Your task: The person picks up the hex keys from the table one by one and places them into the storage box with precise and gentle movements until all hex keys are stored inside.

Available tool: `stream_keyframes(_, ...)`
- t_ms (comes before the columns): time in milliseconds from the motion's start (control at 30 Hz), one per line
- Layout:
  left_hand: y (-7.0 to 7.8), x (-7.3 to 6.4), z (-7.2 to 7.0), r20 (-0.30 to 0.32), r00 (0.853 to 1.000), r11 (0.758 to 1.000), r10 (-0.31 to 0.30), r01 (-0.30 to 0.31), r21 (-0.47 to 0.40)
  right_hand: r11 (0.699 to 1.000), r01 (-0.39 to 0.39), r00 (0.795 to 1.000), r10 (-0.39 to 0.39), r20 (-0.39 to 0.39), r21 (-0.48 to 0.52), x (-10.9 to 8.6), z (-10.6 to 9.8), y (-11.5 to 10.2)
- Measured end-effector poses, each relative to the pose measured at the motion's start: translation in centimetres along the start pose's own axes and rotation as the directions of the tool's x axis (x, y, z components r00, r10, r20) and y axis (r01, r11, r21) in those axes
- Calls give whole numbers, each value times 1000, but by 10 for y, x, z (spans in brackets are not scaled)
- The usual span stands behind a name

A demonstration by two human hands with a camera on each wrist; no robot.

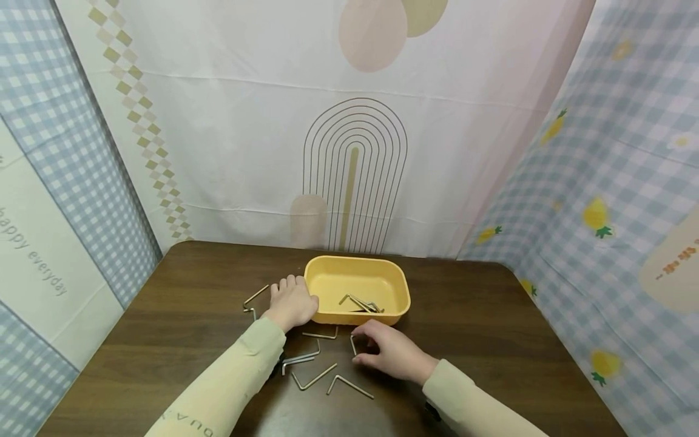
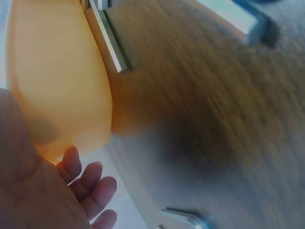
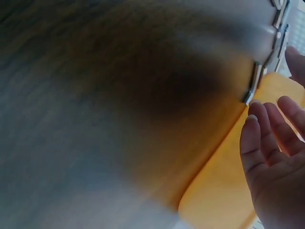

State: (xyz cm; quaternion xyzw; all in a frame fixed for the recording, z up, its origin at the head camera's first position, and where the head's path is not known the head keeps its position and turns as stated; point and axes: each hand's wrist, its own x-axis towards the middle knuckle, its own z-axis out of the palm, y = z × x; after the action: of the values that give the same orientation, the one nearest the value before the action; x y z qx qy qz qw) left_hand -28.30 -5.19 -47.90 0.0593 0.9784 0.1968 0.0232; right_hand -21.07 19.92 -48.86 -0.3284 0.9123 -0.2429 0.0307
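A yellow plastic bin (image 1: 406,291) stands on the table with several L-shaped hex keys (image 1: 360,302) inside, near its front right. My left hand (image 1: 292,301) rests against the bin's left end, and in the left wrist view its fingers (image 2: 100,191) are loosely bent with nothing between them. My right hand (image 1: 393,349) is low over the table just in front of the bin, thumb and fingers apart. Between them shows a hex key (image 1: 353,345) on the table. In the right wrist view, the fingers (image 3: 250,138) are beside the bin's wall (image 3: 214,191).
More hex keys lie loose in front of the bin, among them a brass-coloured one (image 1: 352,386) and a silver one (image 1: 299,360). Left of the bin lie others, one long brass-coloured key (image 1: 255,295) among them. A patterned cloth (image 1: 246,152) hangs behind the wooden table (image 1: 464,321).
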Motion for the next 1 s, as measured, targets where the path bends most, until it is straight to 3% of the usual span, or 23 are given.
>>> stream_keyframes(367, 1, 0, 1, 10, 1000, 1000, 1, -1, 1, 1000, -11, 999, 12, 40, -21, 7, 10, 5)
stream_keyframes(600, 1, 0, 1, 4, 1000, 1000, -1, 1, 4, 1000, 29, 1000, -29, -1, -10, 5, 13, 7)
stream_keyframes(1000, 0, 1, 1, 5, 1000, 1000, -11, 10, 11, 999, -31, 1000, 31, -4, 28, -5, 13, 8)
